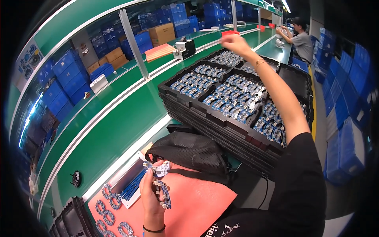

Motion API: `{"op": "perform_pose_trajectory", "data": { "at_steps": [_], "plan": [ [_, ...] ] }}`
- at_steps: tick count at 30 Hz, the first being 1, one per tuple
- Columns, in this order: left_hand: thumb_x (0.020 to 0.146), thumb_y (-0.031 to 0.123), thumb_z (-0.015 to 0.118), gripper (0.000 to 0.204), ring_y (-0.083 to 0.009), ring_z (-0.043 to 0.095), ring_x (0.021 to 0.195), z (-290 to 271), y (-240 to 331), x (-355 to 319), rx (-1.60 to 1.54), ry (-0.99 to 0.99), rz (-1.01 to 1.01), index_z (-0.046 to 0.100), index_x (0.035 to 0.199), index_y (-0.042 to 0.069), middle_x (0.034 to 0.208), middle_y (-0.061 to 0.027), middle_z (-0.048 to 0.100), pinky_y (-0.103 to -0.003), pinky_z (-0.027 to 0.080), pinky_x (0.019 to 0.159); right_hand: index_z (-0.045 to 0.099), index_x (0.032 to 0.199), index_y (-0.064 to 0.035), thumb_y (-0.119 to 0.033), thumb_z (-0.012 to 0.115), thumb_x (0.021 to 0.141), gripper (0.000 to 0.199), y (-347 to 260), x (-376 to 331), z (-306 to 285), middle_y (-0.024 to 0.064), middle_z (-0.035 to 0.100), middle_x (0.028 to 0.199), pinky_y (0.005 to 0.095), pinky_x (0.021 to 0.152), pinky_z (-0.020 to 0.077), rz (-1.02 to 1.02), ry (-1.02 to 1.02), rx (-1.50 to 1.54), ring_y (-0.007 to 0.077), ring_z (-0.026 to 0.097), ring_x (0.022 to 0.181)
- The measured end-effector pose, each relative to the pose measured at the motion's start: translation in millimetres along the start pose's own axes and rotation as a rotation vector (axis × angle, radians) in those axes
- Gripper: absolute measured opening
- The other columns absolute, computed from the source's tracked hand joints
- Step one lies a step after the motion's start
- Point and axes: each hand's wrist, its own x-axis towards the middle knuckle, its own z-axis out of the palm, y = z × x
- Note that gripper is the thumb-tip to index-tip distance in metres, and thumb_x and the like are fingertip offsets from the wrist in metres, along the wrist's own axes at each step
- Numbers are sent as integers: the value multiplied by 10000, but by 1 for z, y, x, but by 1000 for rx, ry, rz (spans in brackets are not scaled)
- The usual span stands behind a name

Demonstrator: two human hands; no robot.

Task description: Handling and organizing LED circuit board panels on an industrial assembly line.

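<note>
My left hand (149,193) is closed round curved blue-and-white circuit boards (162,193), above the pink mat. One board (161,170) sticks out past the fingertips, and another rests along the palm side. Stretched far forward, my right hand (236,44) hovers over the far edge of a black compartment tray (213,103), close to a small red bin (230,33). Its fingers are blurred, so what they hold, if anything, does not show. Rows of similar circuit boards (233,96) fill most of the tray's compartments. Several ring-shaped boards (106,217) lie on the pink mat (189,201) at the lower left.
Blue cable ties or wires lie in a white box (132,191). A black mesh bag (189,152) sits between mat and tray stack. The green conveyor (106,134) runs alongside with a dark round part (76,179) on it. A co-worker (302,41) sits farther along.
</note>
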Motion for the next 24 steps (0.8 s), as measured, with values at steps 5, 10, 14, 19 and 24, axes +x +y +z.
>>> {"op": "perform_pose_trajectory", "data": {
  "at_steps": [5, 10, 14, 19, 24],
  "plan": [
    [929, 311, 352, 415, -23, 293, 305, 19, 9, 3, -154, 27, -90, 472, 1165, -9, 1065, -210, 585, -191, 216, 333, 452, 1237, -110, -51, 547, 706, 543, -195, -85, 26, 109, 455, 1154, 263, 644, 495, -564, -941, 494, 170, 569, 806],
    [919, 295, 420, 252, -54, 293, 295, 41, 1, 4, -149, 11, -183, 489, 788, 91, 465, 50, 376, -205, 230, 324, 505, 903, -7, -85, 549, 721, 203, -218, -154, 43, 110, 511, 785, 346, 521, 469, -1055, -528, 273, 278, 566, 669],
    [915, 313, 429, 242, -48, 308, 289, 50, -3, 19, -38, -26, -78, 506, 839, 97, 675, -47, 594, -194, 263, 315, 545, 816, -5, -48, 566, 702, 124, -209, -155, 44, 119, 551, 926, 323, 576, 495, -971, -361, 309, 263, 586, 705],
    [919, 395, 389, 411, -41, 295, 305, 68, -4, 33, 59, -67, -62, 565, 904, 24, 465, 31, 408, -187, 280, 345, 516, 762, -55, -46, 592, 669, 121, -177, -129, 28, 88, 526, 752, 339, 537, 483, -907, -313, 194, 262, 564, 648],
    [923, 291, 380, 301, -26, 262, 355, 64, -9, 45, -225, -52, -114, 549, 1014, 60, 509, 58, 348, -188, 234, 378, 589, 715, -14, -45, 565, 682, 51, -15, -58, -36, 157, 584, 726, 359, 646, 470, -327, 36, -393, 314, 575, 696]
  ]
}}
